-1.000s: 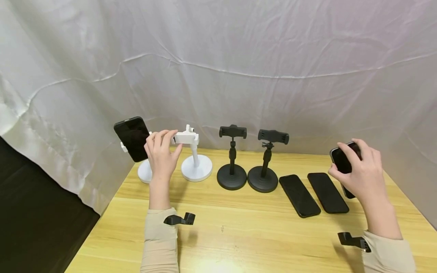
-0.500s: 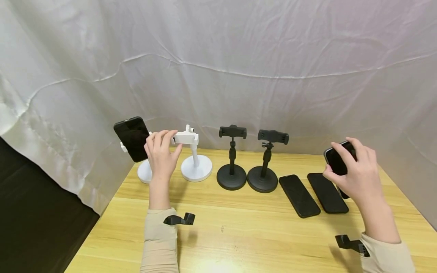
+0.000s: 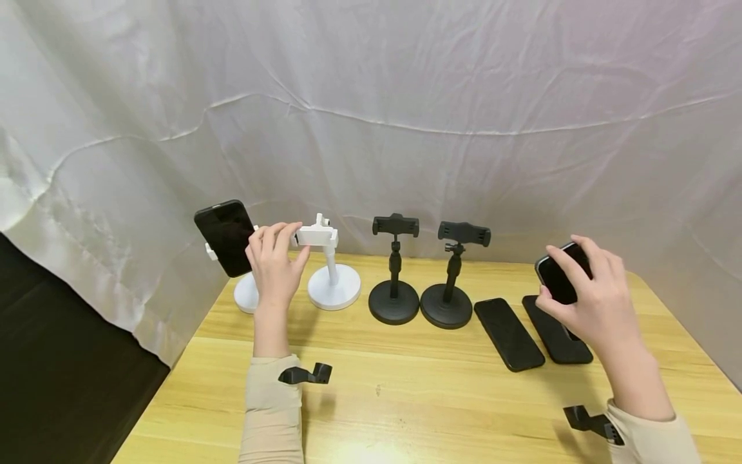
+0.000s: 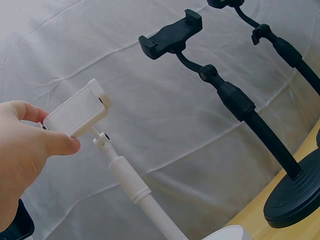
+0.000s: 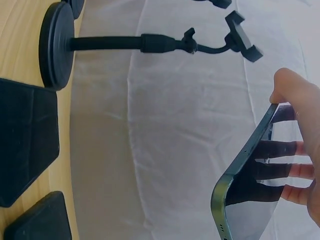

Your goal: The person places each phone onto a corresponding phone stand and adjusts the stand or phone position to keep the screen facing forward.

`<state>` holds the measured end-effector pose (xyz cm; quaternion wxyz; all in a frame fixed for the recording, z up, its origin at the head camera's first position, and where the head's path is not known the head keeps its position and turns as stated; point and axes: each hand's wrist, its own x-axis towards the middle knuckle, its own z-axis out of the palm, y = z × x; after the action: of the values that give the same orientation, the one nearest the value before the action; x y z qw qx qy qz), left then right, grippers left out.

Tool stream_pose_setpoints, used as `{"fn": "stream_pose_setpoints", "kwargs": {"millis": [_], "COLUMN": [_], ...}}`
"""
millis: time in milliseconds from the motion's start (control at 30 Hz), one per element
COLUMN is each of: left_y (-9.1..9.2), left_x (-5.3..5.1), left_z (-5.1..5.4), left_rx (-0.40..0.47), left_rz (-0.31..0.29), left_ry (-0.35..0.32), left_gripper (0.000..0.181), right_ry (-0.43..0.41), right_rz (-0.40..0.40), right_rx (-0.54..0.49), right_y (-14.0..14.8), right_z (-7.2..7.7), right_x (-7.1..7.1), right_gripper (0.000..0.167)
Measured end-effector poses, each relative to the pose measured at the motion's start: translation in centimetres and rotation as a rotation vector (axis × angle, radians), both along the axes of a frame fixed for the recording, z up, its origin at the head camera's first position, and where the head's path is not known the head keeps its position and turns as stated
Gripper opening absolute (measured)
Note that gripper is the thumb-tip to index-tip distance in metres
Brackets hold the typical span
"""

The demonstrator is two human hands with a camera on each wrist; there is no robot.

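My left hand (image 3: 274,261) pinches the white holder (image 4: 75,112) at the top of a white phone stand (image 3: 334,288), thumb below and fingers above. This holder has no phone in it. Over on the right, my right hand (image 3: 603,296) holds a dark smartphone (image 3: 558,278) by its edges, raised above the table. In the right wrist view the fingers reflect in the glossy screen of the smartphone (image 5: 247,162). Left of my left hand, another black smartphone (image 3: 226,237) sits tilted in a second white stand (image 3: 246,293), which my hand partly hides.
Two black phone stands (image 3: 394,301) (image 3: 446,307) stand mid-table with bare holders. Two black smartphones (image 3: 509,335) (image 3: 547,325) lie flat to their right, one partly below the raised phone. A pale cloth (image 3: 406,129) hangs behind the wooden table (image 3: 371,380).
My right hand has moved left with the smartphone, from beyond the flat phones to above the right one. My left hand stays on the white holder.
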<state>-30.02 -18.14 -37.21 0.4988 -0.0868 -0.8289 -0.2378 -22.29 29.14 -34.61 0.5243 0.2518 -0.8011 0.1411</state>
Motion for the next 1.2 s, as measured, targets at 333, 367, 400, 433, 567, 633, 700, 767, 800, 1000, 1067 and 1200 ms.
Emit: {"fn": "stream_pose_setpoints", "kwargs": {"millis": [333,367,400,433,567,633,700,767,800,1000,1067,1200], "left_y": [-0.1,-0.1,-0.1,-0.1,-0.1,-0.1,0.0,0.0,0.0,-0.1,-0.1,-0.1], "left_x": [0.1,0.1,0.1,0.1,0.1,0.0,0.0,0.0,0.0,0.0,0.0,0.0], "left_z": [0.0,0.0,0.0,0.0,0.0,0.0,0.0,0.0,0.0,0.0,0.1,0.1], "left_rx": [-0.004,-0.005,-0.004,-0.006,-0.005,-0.004,-0.002,-0.002,-0.002,-0.001,-0.001,0.001], "left_rz": [0.006,0.006,0.005,0.005,0.002,0.002,-0.003,-0.007,-0.008,-0.004,-0.003,-0.003], "left_ry": [-0.006,-0.007,-0.007,-0.009,-0.012,-0.013,-0.013,-0.014,-0.015,-0.015,-0.011,0.0], "left_gripper": [0.037,0.037,0.037,0.037,0.036,0.037,0.037,0.037,0.037,0.037,0.037,0.037], "right_ry": [-0.012,-0.017,-0.017,-0.021,-0.012,0.005,0.02,0.031,0.033,0.023,0.017,0.014], "right_rz": [0.022,0.022,0.027,0.029,0.044,0.056,0.071,0.086,0.091,0.111,0.115,0.116], "right_rx": [0.02,0.025,0.026,0.029,0.04,0.047,0.056,0.062,0.067,0.101,0.11,0.124], "right_y": [-1.6,-1.7,-1.8,-2.0,-2.7,-3.1,-3.4,-3.7,-3.9,-4.6,-4.8,-5.2], "right_z": [0.0,0.0,0.0,-0.1,-0.1,0.0,0.0,0.0,-0.1,-0.3,-0.5,-0.7], "right_x": [0.5,0.5,0.5,0.6,0.8,0.9,0.9,1.0,1.0,1.1,1.1,1.1], "right_gripper": [0.051,0.051,0.051,0.051,0.05,0.049,0.048,0.047,0.047,0.048,0.047,0.047]}}
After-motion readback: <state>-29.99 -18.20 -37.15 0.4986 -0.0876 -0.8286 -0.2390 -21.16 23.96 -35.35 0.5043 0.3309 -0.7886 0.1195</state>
